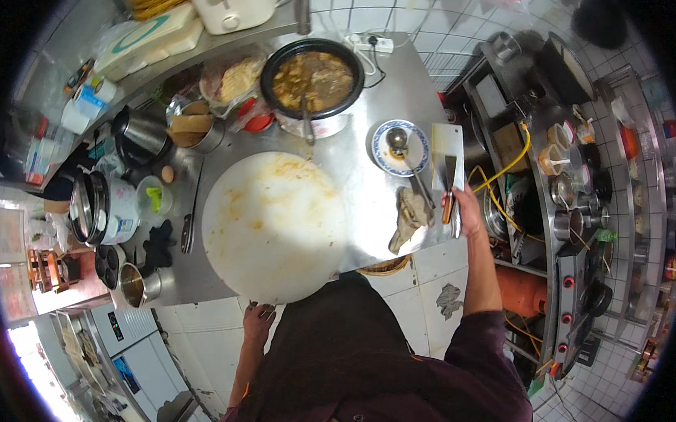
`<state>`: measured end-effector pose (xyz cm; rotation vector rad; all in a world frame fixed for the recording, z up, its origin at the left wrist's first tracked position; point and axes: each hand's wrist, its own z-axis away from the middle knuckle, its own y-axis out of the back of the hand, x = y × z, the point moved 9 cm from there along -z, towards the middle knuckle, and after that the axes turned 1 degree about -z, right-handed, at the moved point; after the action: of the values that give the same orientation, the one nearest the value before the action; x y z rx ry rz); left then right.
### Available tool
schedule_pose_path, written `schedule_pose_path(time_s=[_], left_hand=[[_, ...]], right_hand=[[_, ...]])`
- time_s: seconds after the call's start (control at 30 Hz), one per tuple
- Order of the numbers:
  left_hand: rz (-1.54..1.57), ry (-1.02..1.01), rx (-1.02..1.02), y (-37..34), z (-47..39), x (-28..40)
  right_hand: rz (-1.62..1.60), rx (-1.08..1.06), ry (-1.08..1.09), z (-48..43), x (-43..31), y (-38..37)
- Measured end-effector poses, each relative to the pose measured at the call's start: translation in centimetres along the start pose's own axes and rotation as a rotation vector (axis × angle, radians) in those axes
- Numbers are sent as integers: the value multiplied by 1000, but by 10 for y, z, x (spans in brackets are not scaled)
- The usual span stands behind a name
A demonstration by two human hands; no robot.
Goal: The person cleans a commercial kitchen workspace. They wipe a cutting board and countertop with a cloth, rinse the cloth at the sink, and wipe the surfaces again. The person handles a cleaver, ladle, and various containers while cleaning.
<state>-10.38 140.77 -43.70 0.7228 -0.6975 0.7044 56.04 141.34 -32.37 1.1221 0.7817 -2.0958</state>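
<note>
My right hand (469,212) is closed around the handle area of a metal cleaver (442,139) with a wide blade, at the right end of the steel table. Across the blade lies a scraper with a wooden handle (447,209), its handle against my fingers; whether they grip it too is unclear. My left hand (260,316) hangs empty at the near edge of a round white cutting board (275,225), fingers loosely apart. Orange-brown stains and crumbs mark the board. Left of it rests a knife with a dark handle (187,234).
A black-rimmed pot of stew (313,77) holds a ladle behind the board. Between board and cleaver are a blue-patterned bowl (381,150) with a ladle and a crumpled cloth (411,217). A rice cooker (120,215) stands left; a gas stove (568,317) is right.
</note>
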Motion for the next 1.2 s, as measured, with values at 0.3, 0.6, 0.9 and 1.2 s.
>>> schedule_pose_path(time_s=[0.3, 0.6, 0.9, 1.2], left_hand=[[1354, 327, 389, -8, -13, -61], [1164, 465, 518, -4, 9, -50], [1325, 336, 562, -10, 3, -16], [1339, 413, 509, -10, 5, -20]], right_hand=[[65, -192, -169, -183, -40, 32], [91, -332, -286, -276, -26, -15], [146, -208, -347, -286, -18, -12], [175, -167, -154, -287, -34, -8]])
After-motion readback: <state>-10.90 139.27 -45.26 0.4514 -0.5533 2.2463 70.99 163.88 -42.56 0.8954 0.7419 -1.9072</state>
